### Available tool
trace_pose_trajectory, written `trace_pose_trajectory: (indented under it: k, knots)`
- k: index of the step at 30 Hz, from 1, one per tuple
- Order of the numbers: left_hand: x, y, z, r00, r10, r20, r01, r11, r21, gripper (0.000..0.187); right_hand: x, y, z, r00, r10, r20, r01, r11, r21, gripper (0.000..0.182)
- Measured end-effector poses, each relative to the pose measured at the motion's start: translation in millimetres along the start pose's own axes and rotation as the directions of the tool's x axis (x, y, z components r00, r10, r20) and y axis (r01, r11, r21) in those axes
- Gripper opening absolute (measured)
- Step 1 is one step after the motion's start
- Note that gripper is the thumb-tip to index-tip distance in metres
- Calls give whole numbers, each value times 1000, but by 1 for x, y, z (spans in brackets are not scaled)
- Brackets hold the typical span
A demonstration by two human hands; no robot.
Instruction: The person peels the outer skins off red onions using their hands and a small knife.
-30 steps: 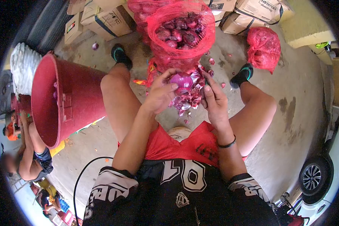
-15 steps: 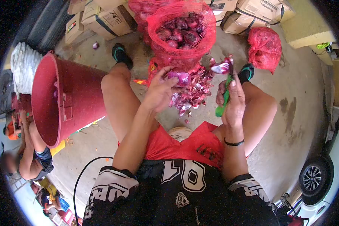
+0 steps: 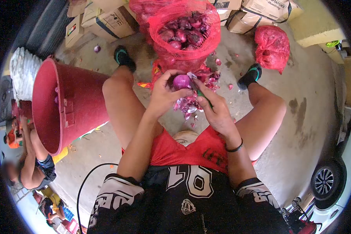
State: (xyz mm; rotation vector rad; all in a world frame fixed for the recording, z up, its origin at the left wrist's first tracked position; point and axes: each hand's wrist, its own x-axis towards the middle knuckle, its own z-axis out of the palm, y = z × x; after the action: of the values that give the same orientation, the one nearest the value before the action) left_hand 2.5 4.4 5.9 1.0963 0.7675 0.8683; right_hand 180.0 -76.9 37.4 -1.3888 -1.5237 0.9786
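A purple onion (image 3: 182,82) sits in my left hand (image 3: 163,95), with the fingers and thumb around it. My right hand (image 3: 217,108) holds a knife with a green handle (image 3: 205,97), and its fingertips meet the right side of the onion. The blade is mostly hidden by the fingers. Under both hands lies a heap of onion skins (image 3: 189,106) on the floor. Just beyond them stands an open red mesh sack (image 3: 179,57) full of red onions.
A large red bin (image 3: 84,103) lies tilted at the left. Behind the sack are cardboard boxes (image 3: 115,24). A tied red mesh bag (image 3: 272,48) rests at the back right. Another person (image 3: 35,171) sits at the far left. A car wheel (image 3: 324,182) shows at the right.
My right hand has moved left and inward with the knife, from beside the right knee to the onion. The loose purple peel that was near the blade has left that spot.
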Motion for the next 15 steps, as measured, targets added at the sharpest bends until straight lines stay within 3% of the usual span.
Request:
trace_pose_trajectory:
  k: [2, 5, 9, 11, 15]
  knots:
    - [0, 0, -1, 1000, 2, 3, -2, 1000, -28, 55, 1, -2, -3, 1000, 4, -17, -5, 999, -51, 40]
    - [-1, 1, 0, 1000, 16, 9, -15, 998, -61, 55, 0, 5, 3, 995, 61, -80, -54, 994, 94, 38]
    - [-1, 1, 0, 994, 95, 46, -91, 993, -79, 55, 0, 5, 0, 957, 273, -102, -210, 889, 407, 38]
    - [-1, -5, -6, 998, 34, 57, -24, 984, -174, 56, 1, 1, -2, 945, 318, -75, -217, 782, 584, 40]
    - [-1, -6, -6, 999, -42, -9, 31, 843, -536, 56, 3, 10, -4, 925, 331, -185, -174, 804, 568, 45]
